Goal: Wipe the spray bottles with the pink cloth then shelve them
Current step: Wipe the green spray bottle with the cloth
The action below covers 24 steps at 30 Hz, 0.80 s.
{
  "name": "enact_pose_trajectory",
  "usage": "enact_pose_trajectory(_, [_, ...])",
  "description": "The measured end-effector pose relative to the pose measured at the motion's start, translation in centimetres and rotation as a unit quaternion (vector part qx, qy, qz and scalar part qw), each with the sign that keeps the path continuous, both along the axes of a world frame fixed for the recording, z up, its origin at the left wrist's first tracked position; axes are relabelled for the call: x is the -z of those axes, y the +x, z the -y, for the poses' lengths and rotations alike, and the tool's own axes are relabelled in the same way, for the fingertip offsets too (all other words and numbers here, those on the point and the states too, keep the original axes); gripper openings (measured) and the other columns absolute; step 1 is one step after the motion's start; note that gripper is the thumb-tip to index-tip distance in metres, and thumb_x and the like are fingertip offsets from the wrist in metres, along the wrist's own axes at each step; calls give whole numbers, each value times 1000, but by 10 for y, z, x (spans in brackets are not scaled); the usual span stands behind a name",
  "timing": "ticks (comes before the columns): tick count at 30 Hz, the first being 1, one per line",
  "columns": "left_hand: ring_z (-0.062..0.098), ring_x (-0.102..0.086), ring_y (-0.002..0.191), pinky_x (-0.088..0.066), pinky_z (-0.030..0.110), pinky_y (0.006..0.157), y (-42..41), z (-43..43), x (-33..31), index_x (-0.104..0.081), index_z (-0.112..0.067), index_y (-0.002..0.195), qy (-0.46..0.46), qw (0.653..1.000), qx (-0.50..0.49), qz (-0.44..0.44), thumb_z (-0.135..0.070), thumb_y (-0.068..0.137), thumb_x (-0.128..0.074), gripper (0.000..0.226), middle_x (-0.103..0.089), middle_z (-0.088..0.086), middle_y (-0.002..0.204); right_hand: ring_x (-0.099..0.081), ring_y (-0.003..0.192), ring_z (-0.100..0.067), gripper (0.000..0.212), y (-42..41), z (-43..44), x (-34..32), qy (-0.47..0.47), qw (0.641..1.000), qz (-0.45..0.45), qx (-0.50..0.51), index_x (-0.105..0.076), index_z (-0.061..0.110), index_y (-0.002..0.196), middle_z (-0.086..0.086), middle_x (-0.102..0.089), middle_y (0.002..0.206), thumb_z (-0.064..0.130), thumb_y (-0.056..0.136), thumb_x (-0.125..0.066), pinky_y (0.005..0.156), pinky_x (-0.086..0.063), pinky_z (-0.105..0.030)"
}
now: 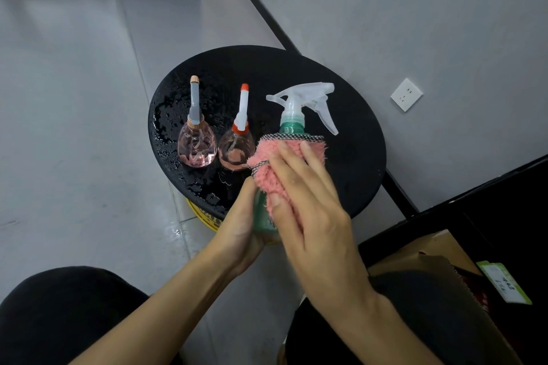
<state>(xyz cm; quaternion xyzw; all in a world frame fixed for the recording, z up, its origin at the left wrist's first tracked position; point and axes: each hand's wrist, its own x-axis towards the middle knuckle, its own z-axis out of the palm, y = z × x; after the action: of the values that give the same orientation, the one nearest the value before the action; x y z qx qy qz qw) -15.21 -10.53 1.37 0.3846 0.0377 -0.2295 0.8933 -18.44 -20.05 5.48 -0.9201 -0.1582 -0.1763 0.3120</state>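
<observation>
The person's left hand [241, 225] is closed around the lower body of a green translucent plastic spray bottle with a clear trigger head [292, 124], holding it above the near edge of a round black stool top [350, 127]. The right hand [308, 201] lies flat, fingers extended, pressing a fluffy pink cloth with a checked trim [277, 157] around the bottle's upper body. Wiping of bottle 1 of 3 appears underway. 2 pink teardrop-shaped clear bottles stand just beside it on the wet stool: one with a grey nozzle [196, 142], one with a white-and-orange nozzle [237, 148]. Judging by the droplets, these 2 await wiping. No bottle is shelved yet.
</observation>
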Motion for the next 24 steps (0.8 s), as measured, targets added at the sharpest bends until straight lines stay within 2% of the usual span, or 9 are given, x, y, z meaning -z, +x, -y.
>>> enact_pose_trajectory(2, [7, -67, 76, -56, 28, 54, -2, 2, -2, -69, -26, 88, -7, 1000, 13, 8, -50, 75, -51, 34, -69, -4, 85, -34, 142, -15, 36, 11, 5, -5, 22, 1000, 19, -6, -57, 6, 132, -4, -52, 142, 13, 98, -48, 117, -26, -26])
enact_pose_trajectory(4, [8, -68, 73, -54, 30, 52, -3, 4, -4, -68, -25, 93, -17, 1000, 19, 7, -45, 88, -42, 33, -70, -5, 82, -43, 136, -17, 31, 27, 10, -13, 26, 999, 42, -4, -62, 3, 126, -8, -59, 134, 10, 97, -52, 115, -28, -21])
enact_pose_trajectory(8, [17, -71, 92, -57, 34, 69, -3, 4, 0, -64, -20, 116, -6, 999, 34, -16, -47, 91, -40, 43, -74, 1, 102, -50, 130, -24, 30, 60, 18, -33, 26, 993, 113, 3, -64, 2, 122, -10, -63, 126, 13, 98, -50, 110, -39, -36])
enact_pose_trajectory(11, [18, -71, 91, -57, 35, 67, -4, 2, 3, -64, -21, 115, 2, 999, 49, -11, -52, 85, -54, 44, -74, 3, 103, -45, 134, -25, 29, 81, 21, -44, 15, 989, 149, 11, -63, 3, 123, -10, -61, 129, 11, 99, -50, 112, -36, -40])
enact_pose_trajectory(13, [22, -70, 92, -57, 40, 66, -4, 0, 2, -64, -19, 117, -5, 998, 59, 5, -53, 71, -69, 59, -72, 8, 107, -40, 138, -24, 31, 89, 22, -42, -24, 992, 123, 17, -61, 5, 127, -8, -59, 133, 14, 100, -49, 116, -29, -32])
enact_pose_trajectory(15, [26, -69, 94, -57, 42, 66, -4, -3, 2, -57, -14, 126, 3, 997, 71, 36, -54, 55, -83, 86, -68, 12, 111, -28, 144, -21, 35, 94, 25, -34, -59, 997, 51, 25, -55, 9, 134, -6, -51, 143, 20, 102, -46, 119, -23, -33])
enact_pose_trajectory(16, [26, -69, 92, -57, 41, 64, -5, -4, 3, -55, -12, 128, 8, 996, 76, 49, -53, 52, -85, 91, -68, 12, 109, -22, 147, -19, 38, 95, 27, -31, -69, 997, 8, 28, -50, 11, 139, -4, -45, 148, 23, 103, -43, 121, -19, -34])
enact_pose_trajectory(20, [27, -69, 86, -57, 37, 58, -6, -3, 6, -54, -9, 127, 19, 994, 88, 65, -35, 63, -74, 72, -67, 15, 104, -6, 149, -11, 49, 93, 33, -28, -132, 987, -92, -17, -28, 16, 151, 3, -23, 160, 34, 106, -29, 121, 0, -28])
enact_pose_trajectory(24, [27, -69, 83, -57, 37, 56, -7, -4, 8, -54, -9, 126, 21, 994, 85, 63, -32, 64, -70, 68, -67, 16, 102, -6, 149, -8, 50, 96, 41, -32, -176, 979, -94, -51, -25, 20, 152, 6, -20, 160, 38, 105, -23, 121, -2, -29])
